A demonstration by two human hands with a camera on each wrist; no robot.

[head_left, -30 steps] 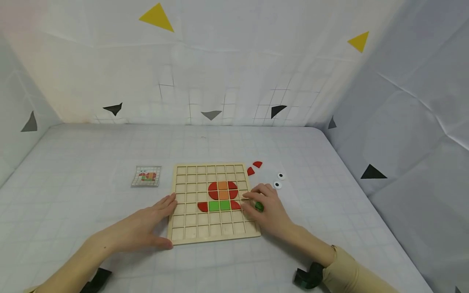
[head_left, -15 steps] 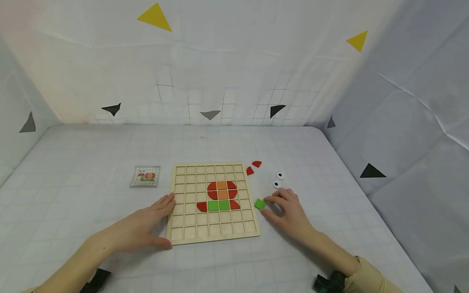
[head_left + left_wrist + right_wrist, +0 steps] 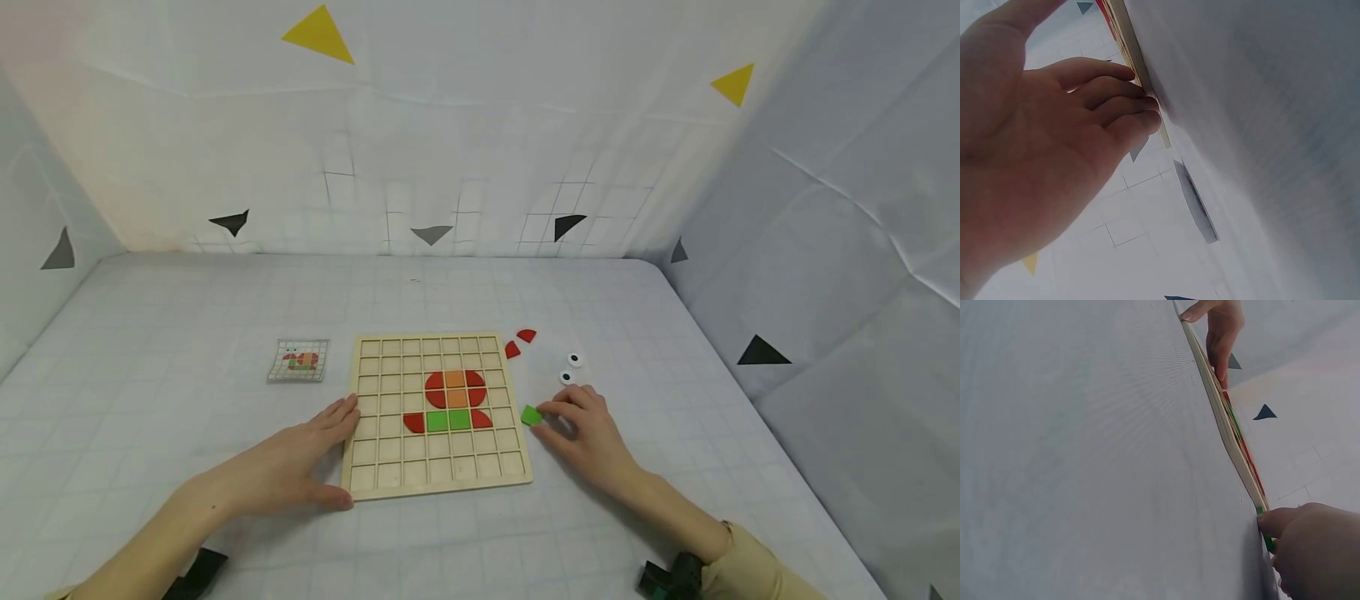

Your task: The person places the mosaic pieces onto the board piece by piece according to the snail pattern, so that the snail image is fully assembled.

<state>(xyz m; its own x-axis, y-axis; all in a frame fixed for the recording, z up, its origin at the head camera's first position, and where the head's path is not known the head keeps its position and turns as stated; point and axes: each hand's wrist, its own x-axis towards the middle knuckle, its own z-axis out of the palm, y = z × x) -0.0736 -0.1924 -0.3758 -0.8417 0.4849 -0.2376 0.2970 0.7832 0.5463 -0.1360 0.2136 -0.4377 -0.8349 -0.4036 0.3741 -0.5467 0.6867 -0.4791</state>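
Note:
A square wooden grid board [image 3: 387, 476] lies on the table, with red, orange and green pieces [image 3: 448, 421] set in some of its cells. My left hand [image 3: 303, 454] rests along the board's left edge, fingers straight and thumb at the near corner. The left wrist view shows those fingertips [image 3: 1150, 119] against its side. Just beyond the right edge, my right hand [image 3: 588, 429] pinches a green square tile [image 3: 530, 415] between thumb and index finger. Seen from the right wrist, the thumb covers part of this tile [image 3: 1269, 542].
Two loose red quarter-round pieces [image 3: 527, 336] lie off the board's far right corner. Two white eye discs [image 3: 574, 359] lie beyond my right hand. Left of the board is a small pattern card [image 3: 302, 361]. White cloth walls stand behind and at the sides.
My right hand has drawn back rightward from the board's edge, and its thumb and index finger are now on the green tile. My left hand stays put.

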